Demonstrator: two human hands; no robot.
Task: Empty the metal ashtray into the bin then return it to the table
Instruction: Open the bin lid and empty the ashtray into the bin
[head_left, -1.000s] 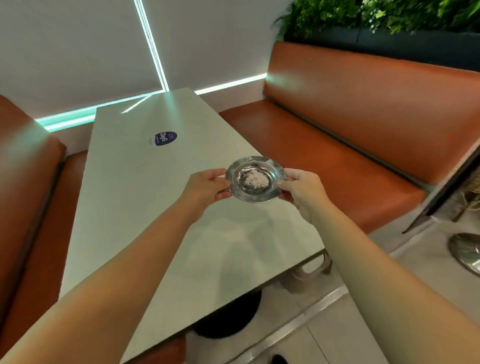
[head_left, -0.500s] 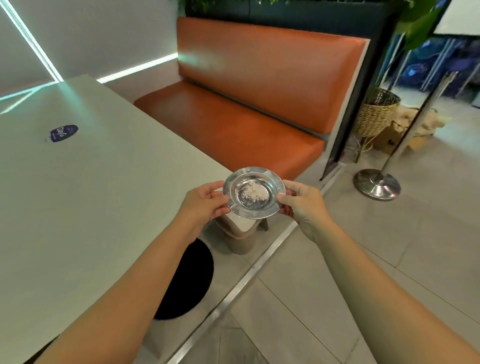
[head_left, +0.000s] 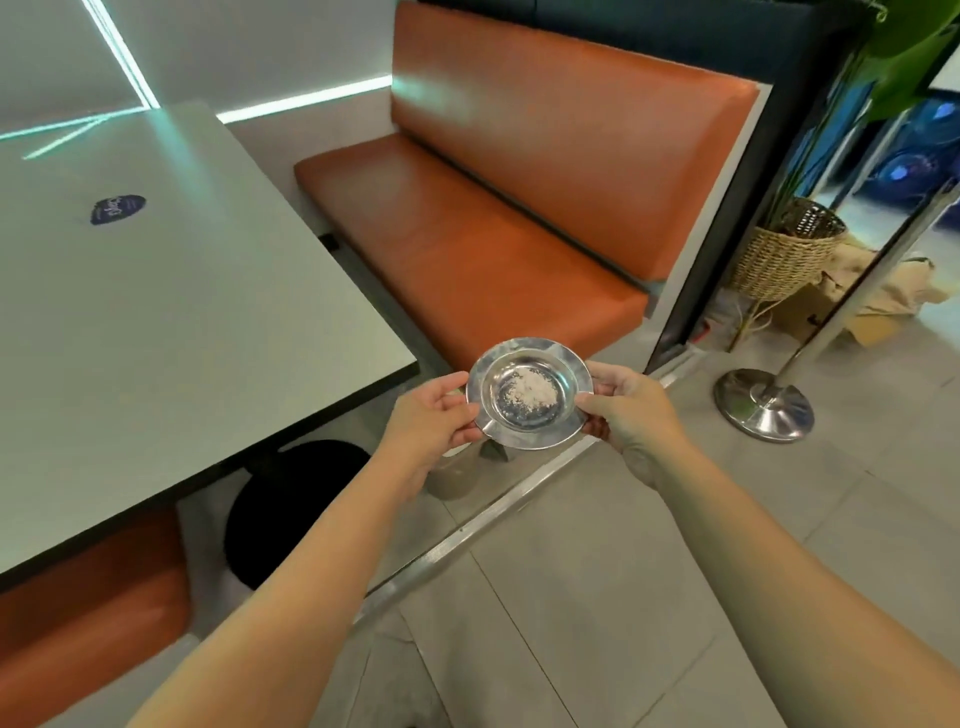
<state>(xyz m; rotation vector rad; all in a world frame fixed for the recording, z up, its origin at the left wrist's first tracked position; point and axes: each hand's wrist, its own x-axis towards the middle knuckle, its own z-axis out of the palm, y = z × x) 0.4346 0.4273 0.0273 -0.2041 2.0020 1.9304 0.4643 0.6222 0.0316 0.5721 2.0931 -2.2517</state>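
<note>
I hold a round metal ashtray (head_left: 529, 399) level in the air, off the table's near right corner, with pale ash heaped in its bowl. My left hand (head_left: 434, 415) pinches its left rim and my right hand (head_left: 626, 410) pinches its right rim. Directly below the ashtray stands a small beige bin (head_left: 453, 475) on the floor, mostly hidden by the ashtray and my left hand. The pale grey table (head_left: 156, 312) lies to the left, bearing a dark blue round sticker (head_left: 118, 209).
An orange bench seat (head_left: 467, 249) runs behind the ashtray, and another orange seat (head_left: 88, 608) is at lower left. The table's black round base (head_left: 291, 514) is under it. A chrome stanchion base (head_left: 763, 405) and a woven planter basket (head_left: 789, 249) stand at right.
The ashtray has left the tabletop and travelled right, past the table's corner, to hang above the bin. My view turned right with it. Both hands kept their hold.
</note>
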